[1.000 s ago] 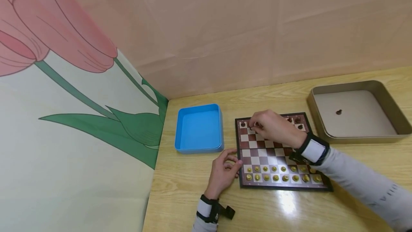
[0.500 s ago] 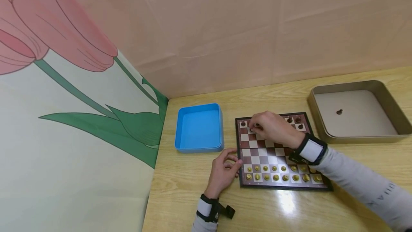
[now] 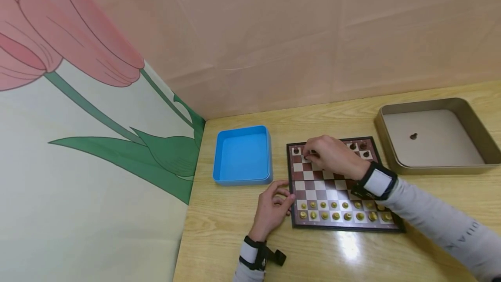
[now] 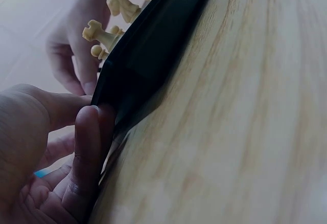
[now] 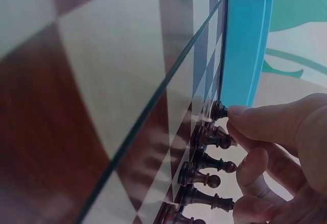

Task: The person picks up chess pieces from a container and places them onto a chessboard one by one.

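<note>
The chessboard (image 3: pixel 315 185) lies on the table with gold pieces (image 3: pixel 335 216) in two rows along its near side and dark pieces (image 3: pixel 363 145) at its far side. My right hand (image 3: pixel 332 156) reaches over the far left part. In the right wrist view its thumb and forefinger pinch the head of a dark pawn (image 5: pixel 219 110) that stands on a square. More dark pieces (image 5: pixel 207 198) stand beside it, mostly hidden by the hand in the head view. My left hand (image 3: pixel 271 210) holds the board's left edge, thumb and bent fingers against the black rim (image 4: pixel 135 60).
A blue tray (image 3: pixel 242 177) stands left of the board. At the right is a bronze-coloured tin (image 3: pixel 446 169) with one dark chess piece (image 3: pixel 413 136) lying in it. A peach cloth (image 3: pixel 274 55) and a flower-printed cloth (image 3: pixel 98 195) rise behind and to the left.
Over the last second the right hand has shifted very slightly while staying at the same square. The left hand and the board have not visibly moved.
</note>
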{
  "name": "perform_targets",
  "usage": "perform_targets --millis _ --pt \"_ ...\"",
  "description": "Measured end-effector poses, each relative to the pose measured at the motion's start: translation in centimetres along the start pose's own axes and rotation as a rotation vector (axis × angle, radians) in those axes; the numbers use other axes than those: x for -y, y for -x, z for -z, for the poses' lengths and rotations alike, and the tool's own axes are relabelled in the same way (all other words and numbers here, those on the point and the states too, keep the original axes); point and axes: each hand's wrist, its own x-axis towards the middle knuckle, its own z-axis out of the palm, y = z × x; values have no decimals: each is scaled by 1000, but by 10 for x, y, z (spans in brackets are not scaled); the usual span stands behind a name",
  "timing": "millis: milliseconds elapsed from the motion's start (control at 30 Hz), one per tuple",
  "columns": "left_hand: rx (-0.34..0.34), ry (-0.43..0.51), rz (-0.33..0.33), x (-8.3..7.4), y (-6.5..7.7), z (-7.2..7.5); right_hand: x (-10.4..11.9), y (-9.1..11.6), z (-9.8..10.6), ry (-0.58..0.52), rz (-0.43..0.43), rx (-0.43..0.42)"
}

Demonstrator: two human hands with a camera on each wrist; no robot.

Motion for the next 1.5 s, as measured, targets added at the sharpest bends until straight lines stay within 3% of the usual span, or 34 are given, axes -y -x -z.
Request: perform_targets --millis 800,1067,1500 --pt "-4 -5 6 1 2 0 2 4 4 -8 -17 -2" --pt "-3 -13 16 0 2 -1 -3 15 26 23 0 -60" --pt "2 -8 -7 0 3 -1 -36 45 73 133 -67 -222"
